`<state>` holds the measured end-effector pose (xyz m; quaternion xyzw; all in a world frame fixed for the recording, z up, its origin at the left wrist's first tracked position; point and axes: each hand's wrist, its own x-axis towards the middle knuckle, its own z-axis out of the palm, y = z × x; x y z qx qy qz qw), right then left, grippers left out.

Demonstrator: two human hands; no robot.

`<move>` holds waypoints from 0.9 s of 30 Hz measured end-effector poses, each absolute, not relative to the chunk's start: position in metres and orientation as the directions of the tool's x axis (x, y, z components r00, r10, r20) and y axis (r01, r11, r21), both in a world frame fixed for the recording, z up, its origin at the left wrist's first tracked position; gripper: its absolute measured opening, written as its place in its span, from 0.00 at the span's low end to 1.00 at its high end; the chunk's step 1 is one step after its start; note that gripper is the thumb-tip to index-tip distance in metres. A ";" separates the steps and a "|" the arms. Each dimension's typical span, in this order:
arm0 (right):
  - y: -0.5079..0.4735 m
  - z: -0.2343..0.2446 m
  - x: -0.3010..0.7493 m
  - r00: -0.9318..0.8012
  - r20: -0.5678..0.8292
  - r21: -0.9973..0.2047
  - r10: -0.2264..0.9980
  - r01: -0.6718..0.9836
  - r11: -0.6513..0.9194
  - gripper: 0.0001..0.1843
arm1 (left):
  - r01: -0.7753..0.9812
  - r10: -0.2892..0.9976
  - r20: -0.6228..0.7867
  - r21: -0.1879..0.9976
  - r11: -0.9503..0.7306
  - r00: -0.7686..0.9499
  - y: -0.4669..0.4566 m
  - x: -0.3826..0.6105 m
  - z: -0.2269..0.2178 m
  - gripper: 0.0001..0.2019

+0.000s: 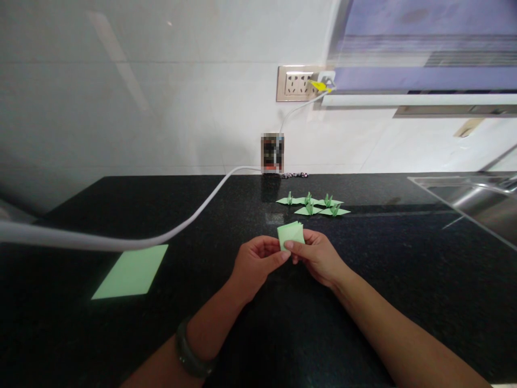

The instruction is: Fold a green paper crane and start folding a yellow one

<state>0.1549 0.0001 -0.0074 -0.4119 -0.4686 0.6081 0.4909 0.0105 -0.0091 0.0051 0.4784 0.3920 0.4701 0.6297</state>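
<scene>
Both hands meet over the black countertop (404,280) and pinch a small folded piece of light green paper (291,233). My left hand (258,264) grips its lower left edge with thumb and fingers closed. My right hand (317,256) holds the lower right side, fingers curled behind the paper. The paper is raised a little above the counter. Several finished green paper cranes (313,205) sit in a cluster just behind the hands.
A flat green paper sheet (131,271) lies at the left. A white cable (121,240) runs across the counter up to a wall socket (297,83). A phone (272,153) leans on the wall. A steel sink (476,199) is at the right.
</scene>
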 end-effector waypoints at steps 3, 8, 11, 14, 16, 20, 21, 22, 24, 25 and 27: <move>0.001 -0.008 0.157 -0.229 -0.035 -0.986 0.973 -0.153 -0.071 0.11 | -0.227 0.975 -0.039 0.970 0.090 0.220 -0.008 0.010 0.006 0.10; 0.000 -0.008 0.157 -0.322 -0.050 -0.995 0.945 -0.067 -0.075 0.11 | -0.110 0.983 -0.029 0.993 0.050 0.182 -0.005 0.006 -0.002 0.11; -0.001 -0.007 0.156 -0.328 -0.055 -0.996 0.943 -0.046 -0.074 0.11 | -0.027 0.989 -0.013 0.999 0.017 0.150 -0.004 0.004 -0.004 0.12; -0.002 -0.005 0.157 -0.328 -0.070 -0.996 0.942 -0.025 -0.083 0.11 | -0.018 0.989 -0.033 0.999 0.036 0.144 -0.005 0.003 -0.002 0.14; -0.002 -0.004 0.157 -0.335 -0.079 -0.996 0.939 -0.014 -0.089 0.12 | -0.035 0.988 -0.054 0.998 0.060 0.145 -0.005 0.003 0.000 0.14; -0.002 -0.005 0.157 -0.342 -0.078 -0.997 0.937 0.010 -0.080 0.12 | -0.099 0.986 -0.084 0.990 0.099 0.147 -0.004 0.004 0.001 0.18; -0.001 -0.005 0.158 -0.329 -0.073 -0.997 0.941 0.009 -0.075 0.12 | -0.114 0.983 -0.094 0.987 0.112 0.155 -0.003 0.004 0.000 0.20; -0.001 -0.006 0.158 -0.312 -0.067 -0.998 0.948 0.004 -0.069 0.12 | -0.121 0.980 -0.102 0.985 0.123 0.168 -0.003 0.005 -0.001 0.21; 0.000 -0.007 0.159 -0.273 -0.055 -0.998 0.960 -0.015 -0.062 0.12 | -0.093 0.972 -0.105 0.988 0.127 0.210 -0.003 0.004 -0.002 0.22; 0.001 -0.008 0.159 -0.252 -0.049 -0.998 0.967 -0.030 -0.058 0.12 | -0.056 0.963 -0.105 0.991 0.123 0.247 -0.003 0.004 -0.003 0.20; 0.002 -0.008 0.160 -0.223 -0.044 -0.997 0.974 -0.058 -0.059 0.11 | 0.019 0.942 -0.110 0.994 0.109 0.318 -0.004 0.004 -0.004 0.17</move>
